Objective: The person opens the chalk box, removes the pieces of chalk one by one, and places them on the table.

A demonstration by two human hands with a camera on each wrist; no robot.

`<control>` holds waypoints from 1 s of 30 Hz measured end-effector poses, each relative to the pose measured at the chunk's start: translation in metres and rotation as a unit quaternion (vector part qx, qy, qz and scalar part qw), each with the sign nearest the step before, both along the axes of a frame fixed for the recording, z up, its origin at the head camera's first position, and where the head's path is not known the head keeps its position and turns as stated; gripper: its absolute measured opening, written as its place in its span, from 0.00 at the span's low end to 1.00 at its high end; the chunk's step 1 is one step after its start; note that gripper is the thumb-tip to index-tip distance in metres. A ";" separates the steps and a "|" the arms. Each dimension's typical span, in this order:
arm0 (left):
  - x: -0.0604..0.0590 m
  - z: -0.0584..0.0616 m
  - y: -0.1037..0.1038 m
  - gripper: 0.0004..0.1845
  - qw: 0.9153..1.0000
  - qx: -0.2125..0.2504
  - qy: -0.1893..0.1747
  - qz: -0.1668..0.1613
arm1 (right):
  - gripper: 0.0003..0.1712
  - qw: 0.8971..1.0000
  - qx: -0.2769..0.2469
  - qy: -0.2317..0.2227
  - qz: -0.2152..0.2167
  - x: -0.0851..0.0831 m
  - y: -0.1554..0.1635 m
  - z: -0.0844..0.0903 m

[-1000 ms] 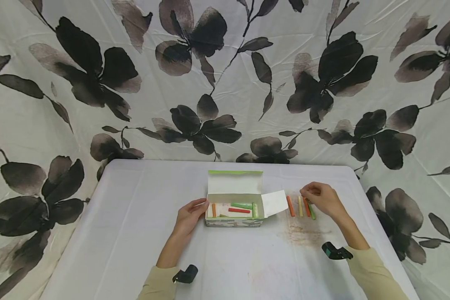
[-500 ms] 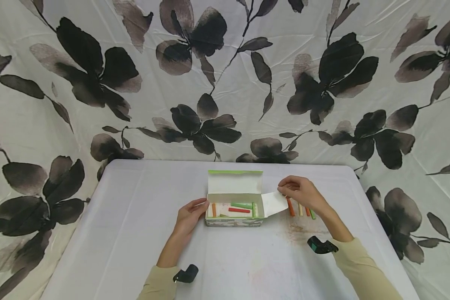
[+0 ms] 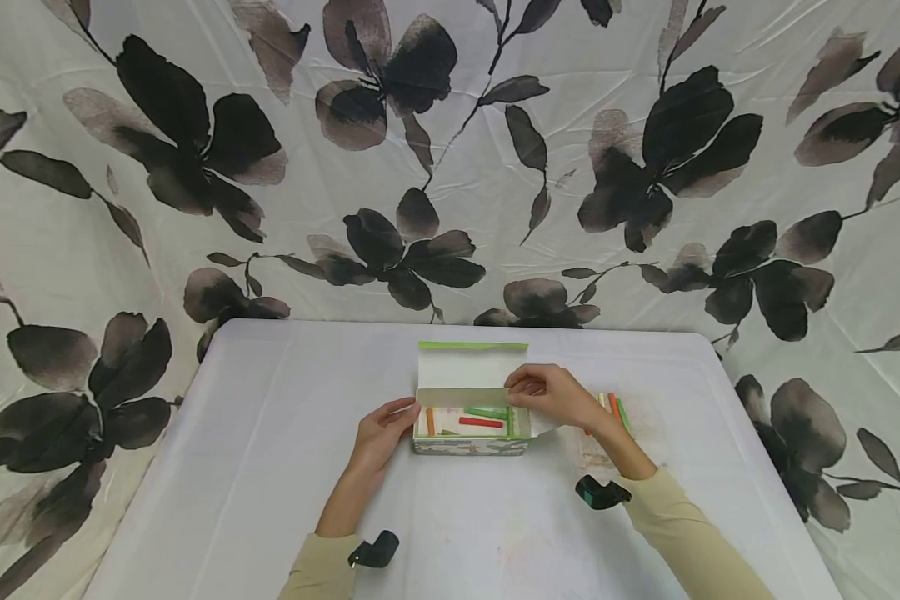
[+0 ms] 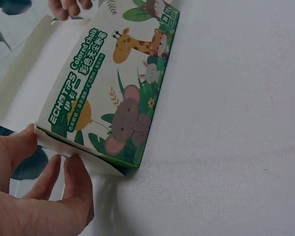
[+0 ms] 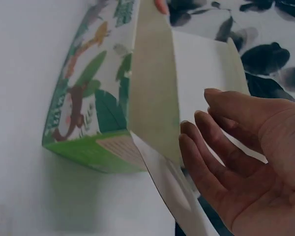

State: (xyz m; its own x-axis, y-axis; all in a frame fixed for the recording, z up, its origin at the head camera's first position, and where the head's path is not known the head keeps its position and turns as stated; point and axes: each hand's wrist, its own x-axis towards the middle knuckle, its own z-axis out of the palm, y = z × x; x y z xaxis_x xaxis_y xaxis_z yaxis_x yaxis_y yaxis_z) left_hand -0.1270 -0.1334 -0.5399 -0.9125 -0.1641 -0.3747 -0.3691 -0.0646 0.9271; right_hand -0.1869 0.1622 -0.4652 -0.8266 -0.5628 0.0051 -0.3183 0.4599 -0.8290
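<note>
A chalk box (image 3: 468, 447) stands with its lid (image 3: 465, 367) raised; a red chalk stick (image 3: 482, 422), a green chalk stick (image 3: 486, 412) and an orange chalk stick (image 3: 431, 422) lie inside. My left hand (image 3: 378, 437) holds the box's left end, thumb at the upper corner and fingertips against the end flap (image 4: 83, 156). Over the box's right end reaches my right hand (image 3: 555, 396), fingers bent loosely and apart from the thumb, with nothing between them in the right wrist view. Below it the right end flap (image 5: 169, 189) sticks outward.
Right of the box, several chalk sticks lie side by side, among them an orange one (image 3: 613, 406) and a green one (image 3: 624, 414), partly hidden by my right forearm. Chalk smudges mark the white table cloth (image 3: 495, 525). A floral curtain (image 3: 450, 167) hangs behind.
My right hand has moved left from the row of chalk sticks, past the right flap, to the open box's right end. The left hand stays on the box.
</note>
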 end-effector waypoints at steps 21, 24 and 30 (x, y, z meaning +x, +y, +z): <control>-0.001 0.000 0.004 0.23 1.000 0.011 0.009 0.012 | 0.14 0.993 0.017 -0.017 0.119 -0.001 -0.056 -0.040; 0.000 0.002 0.003 0.23 1.000 0.012 0.011 0.011 | 0.12 0.991 0.040 -0.009 0.125 -0.002 -0.062 -0.045; 0.000 0.002 0.002 0.24 1.000 0.010 0.010 0.012 | 0.08 0.988 0.093 0.006 0.122 -0.004 -0.076 -0.049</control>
